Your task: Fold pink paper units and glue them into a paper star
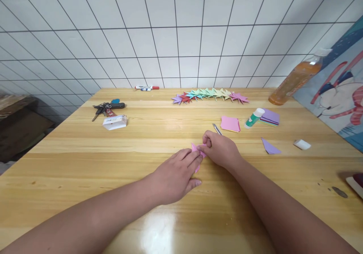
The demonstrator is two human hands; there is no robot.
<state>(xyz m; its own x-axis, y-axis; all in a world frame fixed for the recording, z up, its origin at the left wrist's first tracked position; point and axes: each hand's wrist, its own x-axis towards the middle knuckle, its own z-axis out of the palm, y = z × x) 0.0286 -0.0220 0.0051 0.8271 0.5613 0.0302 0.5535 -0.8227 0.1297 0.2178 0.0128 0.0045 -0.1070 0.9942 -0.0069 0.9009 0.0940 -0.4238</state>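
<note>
A small piece of folded pink paper [194, 147] lies on the wooden table, mostly covered by my fingers. Across its left side my left hand [177, 174] rests flat, fingers stretched out and thumb apart. My right hand [222, 148] is closed at the paper's right side, with its fingers curled and the thumb on the pink folds. Just beyond the right hand lies a cutter knife [217, 128], partly hidden by it. A stack of pink paper squares [230, 123] is a little farther back.
Along the wall stands a row of folded paper stars [210, 94]. To the right are a glue stick [254, 118], a purple paper stack [270, 116], a purple triangle [270, 147], an eraser [302, 144] and a bottle [297, 79]. Keys [106, 108], a small box [115, 122] and a marker [146, 88] lie left.
</note>
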